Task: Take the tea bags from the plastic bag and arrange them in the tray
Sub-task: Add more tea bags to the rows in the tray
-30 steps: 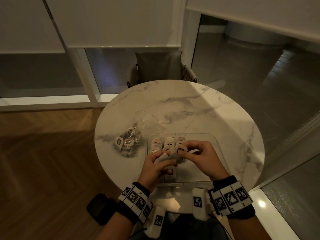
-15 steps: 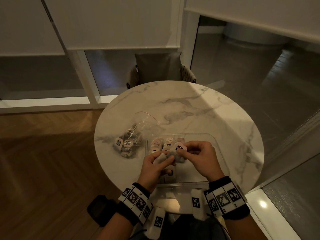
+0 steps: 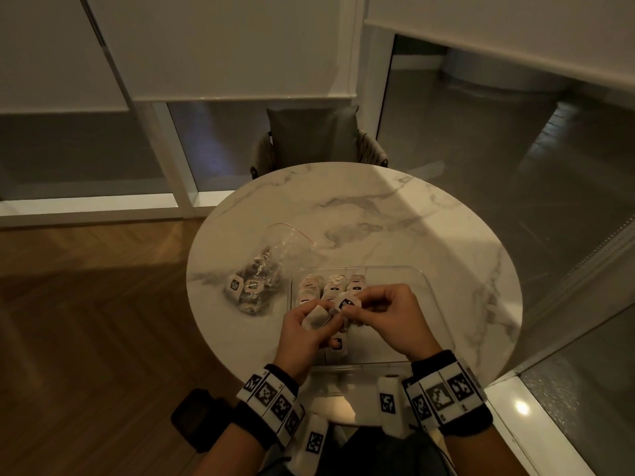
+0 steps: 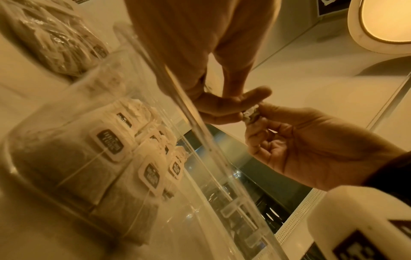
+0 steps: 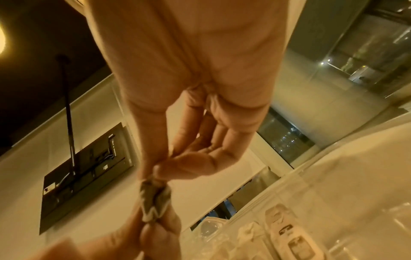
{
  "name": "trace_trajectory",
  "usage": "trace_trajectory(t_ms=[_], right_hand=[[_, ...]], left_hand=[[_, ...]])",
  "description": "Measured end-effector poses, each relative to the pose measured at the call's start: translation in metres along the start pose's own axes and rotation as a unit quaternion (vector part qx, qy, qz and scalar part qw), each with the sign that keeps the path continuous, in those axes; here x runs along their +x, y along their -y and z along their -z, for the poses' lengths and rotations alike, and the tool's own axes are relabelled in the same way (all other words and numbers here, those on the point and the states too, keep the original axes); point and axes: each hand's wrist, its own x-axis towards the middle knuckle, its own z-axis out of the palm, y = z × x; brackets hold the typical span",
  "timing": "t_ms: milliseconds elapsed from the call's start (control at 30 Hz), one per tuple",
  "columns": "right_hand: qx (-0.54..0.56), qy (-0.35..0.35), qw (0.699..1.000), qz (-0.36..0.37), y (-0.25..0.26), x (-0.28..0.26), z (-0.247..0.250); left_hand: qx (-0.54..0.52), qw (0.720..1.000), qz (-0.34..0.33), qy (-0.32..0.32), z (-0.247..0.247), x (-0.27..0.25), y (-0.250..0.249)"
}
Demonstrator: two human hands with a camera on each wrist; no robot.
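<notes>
Both hands meet over the near left part of the clear tray (image 3: 426,293). My left hand (image 3: 311,321) grips a tea bag (image 3: 318,319) between thumb and fingers. My right hand (image 3: 357,309) pinches the same tea bag's paper tag (image 3: 347,301). In the wrist views the two hands pinch a crumpled bit of the tea bag (image 4: 250,114) (image 5: 154,198) from both sides. Several tea bags (image 3: 330,286) lie in rows in the tray's far left part, also seen close as tea bags in the tray (image 4: 106,158). The plastic bag (image 3: 261,280) with more tea bags lies left of the tray.
A round marble table (image 3: 395,214) carries everything. A grey chair (image 3: 312,139) stands at its far side. Wooden floor lies to the left and a glass wall to the right. A dark object (image 3: 196,417) sits on the floor by my left forearm.
The hands have stayed over the tray; the tea bag's tag has turned up in my right fingers and the bag has shifted in my left hand.
</notes>
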Motion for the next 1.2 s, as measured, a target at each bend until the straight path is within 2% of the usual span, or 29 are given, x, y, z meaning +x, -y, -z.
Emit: trace_trajectory(t_ms=[67,233,533,633,767,967,1067,1200], right_hand=[[0.030,0.003,1.000,-0.008,0.000,0.001,0.002],[0.028,-0.058,0.998,0.000,-0.004,0.003,0.013],[-0.009,-0.032,0.999,0.007,0.004,0.005,0.004],[-0.023,-0.051,0.998,0.006,0.001,0.007,0.002],[-0.019,-0.073,0.997,-0.014,-0.005,0.008,0.006],[-0.055,-0.059,0.996,-0.025,-0.002,0.009,0.011],[-0.114,-0.012,0.993,0.002,0.014,0.016,0.011],[-0.276,0.017,0.960,0.043,0.037,0.048,0.021]], left_hand=[[-0.003,1.000,0.001,0.000,0.000,-0.001,-0.001],[-0.003,1.000,-0.002,-0.006,-0.001,-0.001,-0.002],[0.016,0.999,0.017,0.041,0.002,0.004,0.002],[0.000,0.999,0.032,0.036,0.001,0.004,0.002],[-0.013,1.000,0.018,0.021,0.000,0.001,-0.001],[0.004,1.000,0.019,0.024,0.000,0.002,0.001],[0.002,1.000,0.018,-0.002,-0.002,0.001,0.001],[-0.047,0.996,0.017,-0.079,-0.005,0.003,0.000]])
